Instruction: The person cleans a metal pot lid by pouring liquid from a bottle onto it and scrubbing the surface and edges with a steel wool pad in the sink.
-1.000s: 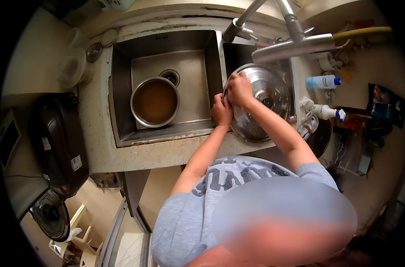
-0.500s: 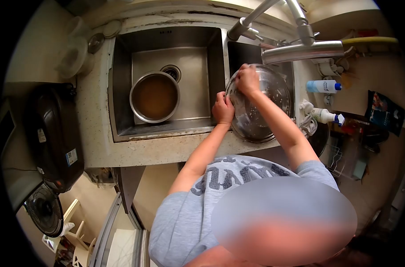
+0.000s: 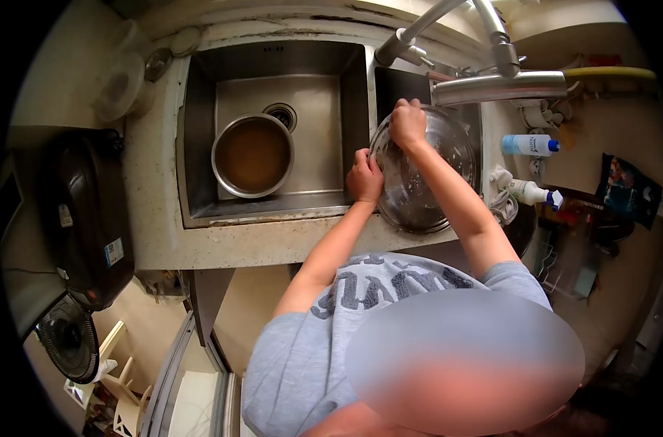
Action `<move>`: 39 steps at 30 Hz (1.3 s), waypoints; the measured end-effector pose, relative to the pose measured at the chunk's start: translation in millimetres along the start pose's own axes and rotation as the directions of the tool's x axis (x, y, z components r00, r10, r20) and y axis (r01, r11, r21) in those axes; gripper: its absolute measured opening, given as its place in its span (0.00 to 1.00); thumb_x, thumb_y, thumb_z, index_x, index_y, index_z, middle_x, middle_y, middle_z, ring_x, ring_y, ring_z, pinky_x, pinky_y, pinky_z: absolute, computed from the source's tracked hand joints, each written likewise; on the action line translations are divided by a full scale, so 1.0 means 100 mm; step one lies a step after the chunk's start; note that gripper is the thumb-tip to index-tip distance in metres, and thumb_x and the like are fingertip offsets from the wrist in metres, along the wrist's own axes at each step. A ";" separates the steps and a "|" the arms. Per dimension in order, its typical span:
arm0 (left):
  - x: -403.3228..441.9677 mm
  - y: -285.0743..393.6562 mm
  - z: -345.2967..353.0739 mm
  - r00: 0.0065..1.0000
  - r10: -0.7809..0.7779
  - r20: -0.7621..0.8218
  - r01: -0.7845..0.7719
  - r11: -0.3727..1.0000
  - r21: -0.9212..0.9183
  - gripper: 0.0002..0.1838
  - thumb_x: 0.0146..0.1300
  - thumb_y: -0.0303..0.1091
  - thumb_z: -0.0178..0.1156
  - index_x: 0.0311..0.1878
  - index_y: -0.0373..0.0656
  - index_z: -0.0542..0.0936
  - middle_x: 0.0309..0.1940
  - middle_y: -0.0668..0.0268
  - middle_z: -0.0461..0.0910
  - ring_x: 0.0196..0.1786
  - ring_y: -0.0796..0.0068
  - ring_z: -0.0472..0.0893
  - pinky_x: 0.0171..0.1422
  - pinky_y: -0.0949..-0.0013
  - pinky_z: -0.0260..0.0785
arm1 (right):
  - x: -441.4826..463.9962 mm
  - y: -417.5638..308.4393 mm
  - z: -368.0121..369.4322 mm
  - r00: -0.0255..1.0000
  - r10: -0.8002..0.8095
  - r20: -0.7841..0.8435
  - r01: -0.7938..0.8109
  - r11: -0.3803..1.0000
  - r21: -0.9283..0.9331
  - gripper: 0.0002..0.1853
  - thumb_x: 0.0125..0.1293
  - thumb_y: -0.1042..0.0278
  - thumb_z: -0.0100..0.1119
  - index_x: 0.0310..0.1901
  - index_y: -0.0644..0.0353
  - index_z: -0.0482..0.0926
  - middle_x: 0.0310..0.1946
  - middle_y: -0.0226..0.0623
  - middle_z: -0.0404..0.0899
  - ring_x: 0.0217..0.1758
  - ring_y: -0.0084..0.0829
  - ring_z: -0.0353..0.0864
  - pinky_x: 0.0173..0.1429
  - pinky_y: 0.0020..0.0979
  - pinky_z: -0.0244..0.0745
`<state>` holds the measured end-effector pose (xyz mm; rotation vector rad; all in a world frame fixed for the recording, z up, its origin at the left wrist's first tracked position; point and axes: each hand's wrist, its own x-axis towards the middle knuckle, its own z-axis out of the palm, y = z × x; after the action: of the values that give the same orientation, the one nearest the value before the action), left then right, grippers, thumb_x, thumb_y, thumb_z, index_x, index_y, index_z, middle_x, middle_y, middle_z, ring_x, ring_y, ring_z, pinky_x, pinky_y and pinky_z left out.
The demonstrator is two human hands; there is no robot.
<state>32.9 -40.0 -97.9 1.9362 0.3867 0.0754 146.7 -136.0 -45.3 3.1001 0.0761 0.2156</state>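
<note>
A large round shiny lid or basin [image 3: 430, 191], I cannot tell which, lies over the narrow right sink compartment. Light spots or drops dot its surface. At its left rim, my left hand [image 3: 364, 179] is closed and steadies the edge. My right hand [image 3: 408, 125] is pressed, fingers curled, on the upper left of the same piece near the rim; whether a cloth or sponge is under the fingers is hidden. In the wide left compartment of the sink [image 3: 317, 102] stands a round metal pot [image 3: 218, 171] with brownish liquid, beside the drain.
A metal faucet [image 3: 499, 86] reaches over the right compartment from behind. To the right stand a white and blue bottle [image 3: 524, 144] and a spray bottle [image 3: 530, 192] near a crumpled cloth [image 3: 504, 207]. Clear plastic containers [image 3: 120, 84] sit at the far left, above a dark appliance [image 3: 84, 211].
My right hand has shifted slightly upward along the rim of the round piece. My left hand keeps its place. The whole view has moved a little.
</note>
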 end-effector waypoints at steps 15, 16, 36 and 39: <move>0.00 0.00 0.01 0.999 0.021 -0.025 -0.022 0.999 -0.048 0.10 0.64 0.37 0.55 0.45 0.44 0.72 0.33 0.53 0.81 0.36 0.46 0.80 0.37 0.51 0.70 | -0.01 0.12 0.06 0.996 -0.084 -0.033 0.081 0.993 -0.083 0.03 0.46 0.71 0.62 0.20 0.56 0.84 0.31 0.32 0.79 0.42 0.42 0.74 0.48 0.38 0.74; 0.00 0.00 0.01 0.999 0.034 -0.038 -0.033 0.999 0.003 0.10 0.64 0.37 0.55 0.45 0.45 0.73 0.33 0.53 0.81 0.36 0.47 0.80 0.36 0.51 0.70 | 0.08 0.24 0.14 0.998 0.039 0.044 -0.038 0.999 -0.005 0.03 0.46 0.70 0.62 0.21 0.57 0.84 0.32 0.33 0.79 0.41 0.42 0.74 0.48 0.38 0.74; 0.03 0.01 0.04 0.998 0.039 -0.052 -0.040 0.999 -0.026 0.09 0.64 0.35 0.54 0.46 0.44 0.73 0.35 0.54 0.82 0.37 0.47 0.80 0.37 0.51 0.70 | -0.30 -0.01 -0.02 0.982 -0.163 -0.098 0.190 0.863 0.469 0.02 0.47 0.76 0.64 0.22 0.57 0.83 0.30 0.32 0.80 0.41 0.41 0.73 0.48 0.37 0.69; 0.00 -0.01 0.00 0.999 0.035 -0.040 -0.035 0.999 0.003 0.10 0.64 0.36 0.54 0.46 0.45 0.73 0.34 0.54 0.81 0.37 0.47 0.80 0.37 0.51 0.70 | -0.13 0.04 0.03 0.987 -0.029 -0.158 0.093 0.906 0.414 0.02 0.47 0.77 0.64 0.22 0.58 0.82 0.31 0.32 0.80 0.42 0.41 0.73 0.47 0.36 0.70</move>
<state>32.8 -39.8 -99.3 1.9465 0.3795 0.1364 134.0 -140.8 -49.7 3.4964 0.2574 0.4906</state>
